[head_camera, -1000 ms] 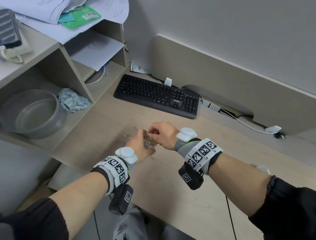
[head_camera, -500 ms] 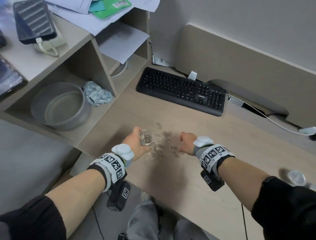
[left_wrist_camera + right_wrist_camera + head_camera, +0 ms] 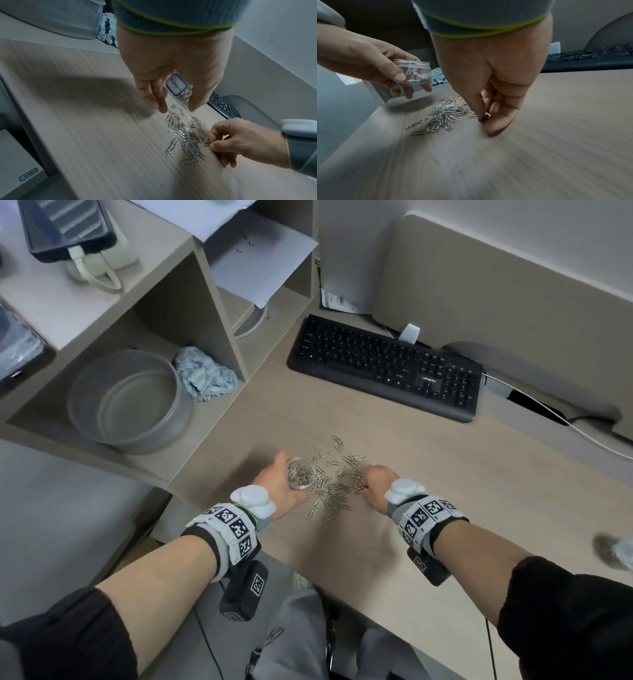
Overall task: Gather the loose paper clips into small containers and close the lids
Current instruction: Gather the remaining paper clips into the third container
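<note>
At the centre of the head view, the left hand [image 3: 274,487] grips a small clear jar [image 3: 300,474], lidless and part-filled with clips, just above the desk [image 3: 445,508]. Right of it the right hand [image 3: 376,486] pinches one clip from the pile of paper clips [image 3: 337,484] spread between both hands

right hand [image 3: 378,486]: off the jar [image 3: 300,474] mouth since 1.0 s ago, now down at the paper clips [image 3: 337,487], pinching some | left hand [image 3: 279,491]: jar lifted slightly leftward
</note>
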`<move>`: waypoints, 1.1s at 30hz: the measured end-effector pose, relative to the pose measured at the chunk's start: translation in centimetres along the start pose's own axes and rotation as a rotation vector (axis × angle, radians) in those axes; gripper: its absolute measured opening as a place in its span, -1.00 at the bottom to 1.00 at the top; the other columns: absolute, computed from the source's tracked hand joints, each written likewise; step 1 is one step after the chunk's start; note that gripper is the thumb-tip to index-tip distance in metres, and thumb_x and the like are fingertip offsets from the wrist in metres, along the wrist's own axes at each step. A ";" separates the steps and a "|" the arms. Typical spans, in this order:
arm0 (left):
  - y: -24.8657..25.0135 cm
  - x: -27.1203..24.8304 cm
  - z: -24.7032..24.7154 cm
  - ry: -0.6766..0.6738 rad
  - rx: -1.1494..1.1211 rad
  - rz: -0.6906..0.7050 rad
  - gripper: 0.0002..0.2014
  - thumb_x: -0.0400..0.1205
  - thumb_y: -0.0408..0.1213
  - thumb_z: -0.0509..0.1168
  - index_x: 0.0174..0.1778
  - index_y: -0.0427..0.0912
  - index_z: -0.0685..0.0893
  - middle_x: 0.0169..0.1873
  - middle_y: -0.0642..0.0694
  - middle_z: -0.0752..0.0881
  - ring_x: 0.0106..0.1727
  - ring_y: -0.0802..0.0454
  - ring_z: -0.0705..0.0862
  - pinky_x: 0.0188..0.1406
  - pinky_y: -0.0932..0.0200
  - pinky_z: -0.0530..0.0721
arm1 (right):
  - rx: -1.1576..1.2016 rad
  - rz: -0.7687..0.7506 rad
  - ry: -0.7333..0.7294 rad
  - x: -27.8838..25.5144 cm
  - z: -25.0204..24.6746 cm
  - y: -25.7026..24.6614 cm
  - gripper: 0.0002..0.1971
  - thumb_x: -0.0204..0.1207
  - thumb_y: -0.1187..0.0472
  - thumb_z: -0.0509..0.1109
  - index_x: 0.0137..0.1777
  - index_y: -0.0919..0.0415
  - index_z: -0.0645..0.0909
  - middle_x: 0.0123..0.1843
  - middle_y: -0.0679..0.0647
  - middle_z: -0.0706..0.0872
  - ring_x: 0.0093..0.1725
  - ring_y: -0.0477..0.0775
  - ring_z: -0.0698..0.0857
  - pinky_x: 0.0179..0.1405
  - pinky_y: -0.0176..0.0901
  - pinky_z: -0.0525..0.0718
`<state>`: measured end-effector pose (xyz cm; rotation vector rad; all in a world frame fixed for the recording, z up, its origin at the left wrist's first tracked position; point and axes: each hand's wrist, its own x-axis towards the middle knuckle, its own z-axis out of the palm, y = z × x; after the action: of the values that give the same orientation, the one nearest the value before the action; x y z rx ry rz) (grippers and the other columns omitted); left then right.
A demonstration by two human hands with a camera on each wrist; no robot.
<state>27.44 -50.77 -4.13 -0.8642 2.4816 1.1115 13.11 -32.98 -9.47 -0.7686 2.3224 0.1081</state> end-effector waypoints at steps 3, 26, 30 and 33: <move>-0.1 0.2 0.1 -0.011 0.009 -0.004 -0.36 0.40 -0.09 0.54 0.33 -0.09 0.40 -0.02 -0.09 0.73 -0.04 -0.14 0.71 -0.02 -0.02 0.70 | -0.038 0.007 -0.025 -0.2 -0.2 -0.4 -0.62 0.56 0.37 0.25 0.37 0.24 0.55 0.15 0.20 0.74 0.10 0.23 0.75 0.03 -0.10 0.71; 4.9 -0.4 4.5 -0.048 0.022 0.064 -0.26 0.40 -0.11 0.52 0.44 -0.13 0.32 0.08 -0.11 0.70 0.02 -0.16 0.70 -0.10 0.10 0.63 | 0.830 -0.204 0.052 -6.7 -8.4 -1.6 -0.83 0.51 0.47 0.37 -0.20 0.21 0.55 -0.53 0.15 0.61 -0.74 -0.16 0.53 -0.70 -0.38 0.49; 5.7 -0.5 4.5 -0.022 0.017 0.077 -0.33 0.42 -0.10 0.49 0.38 -0.13 0.34 -0.06 -0.09 0.71 -0.12 -0.14 0.71 -0.20 0.00 0.69 | 0.734 -0.267 0.044 -6.5 -8.1 -2.1 -0.90 0.53 0.42 0.40 -0.15 0.22 0.63 -0.50 0.04 0.61 -0.63 -0.10 0.58 -0.52 -0.18 0.66; 5.5 -0.4 4.3 -0.003 0.014 0.061 -0.31 0.42 -0.10 0.52 0.40 -0.12 0.34 0.04 -0.08 0.71 -0.02 -0.17 0.70 -0.19 0.12 0.55 | 0.725 -0.252 0.119 -5.7 -7.9 -1.3 -0.92 0.54 0.39 0.37 -0.13 0.25 0.67 -0.41 0.06 0.65 -0.49 0.07 0.66 -0.41 -0.03 0.71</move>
<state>24.36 -44.47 -3.62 -0.7876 2.5257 1.1125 12.58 -33.36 0.38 -0.6798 2.1108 -0.8609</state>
